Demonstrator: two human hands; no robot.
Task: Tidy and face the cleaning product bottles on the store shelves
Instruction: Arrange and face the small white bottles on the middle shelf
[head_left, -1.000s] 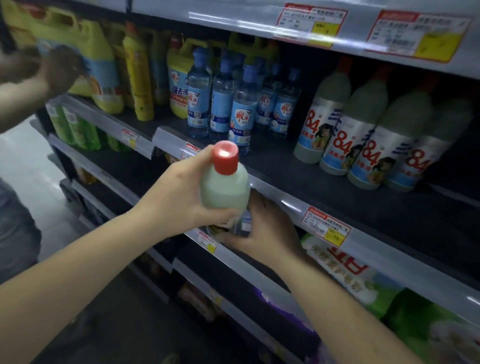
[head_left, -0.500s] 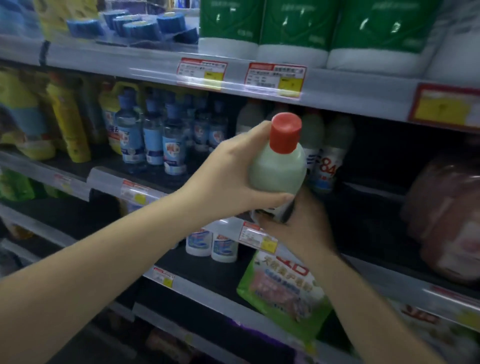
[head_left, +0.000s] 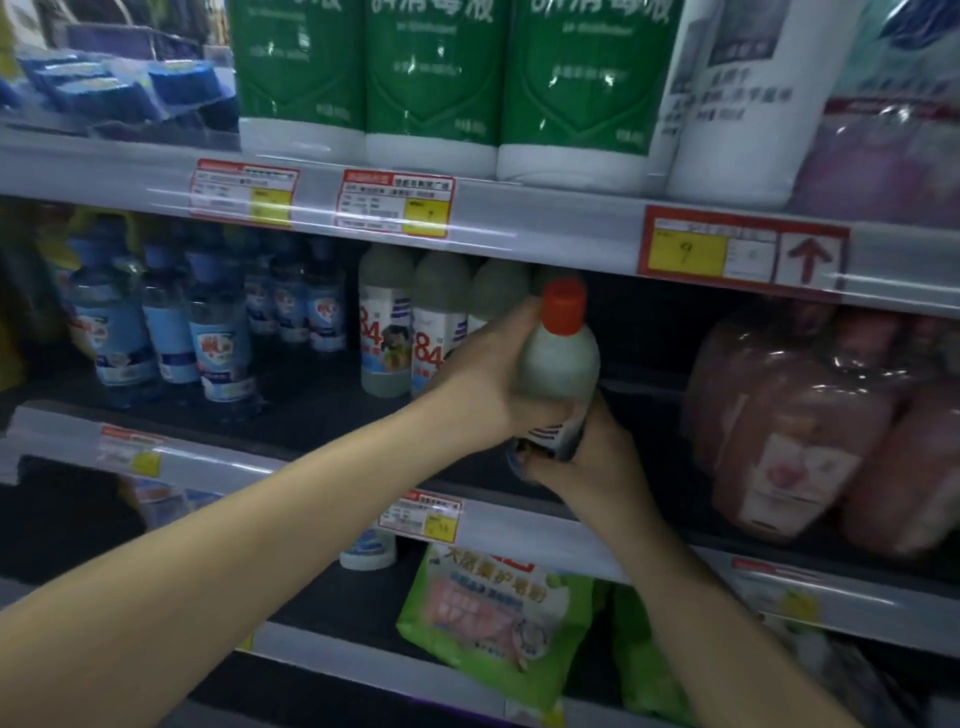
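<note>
A pale green bottle with a red cap (head_left: 558, 358) is held upright in front of the middle shelf (head_left: 332, 410). My left hand (head_left: 488, 374) grips its upper body from the left. My right hand (head_left: 582, 462) holds its base from below, fingers curled round the bottom. Just behind and to the left stand matching "84" bottles (head_left: 387, 322) in a row, their labels facing out. The held bottle's label is mostly hidden by my hands.
Blue-labelled clear bottles (head_left: 218, 338) fill the shelf's left part. Pink plastic-wrapped packs (head_left: 810, 426) sit at the right. Green and white jugs (head_left: 431, 83) stand on the shelf above. A green refill pouch (head_left: 498, 613) and white bottles lie below. Price tags line the shelf edges.
The view has swung right and upward along the shelves. Both hands carried the red-capped bottle up and to the right, level with the row of "84" bottles.
</note>
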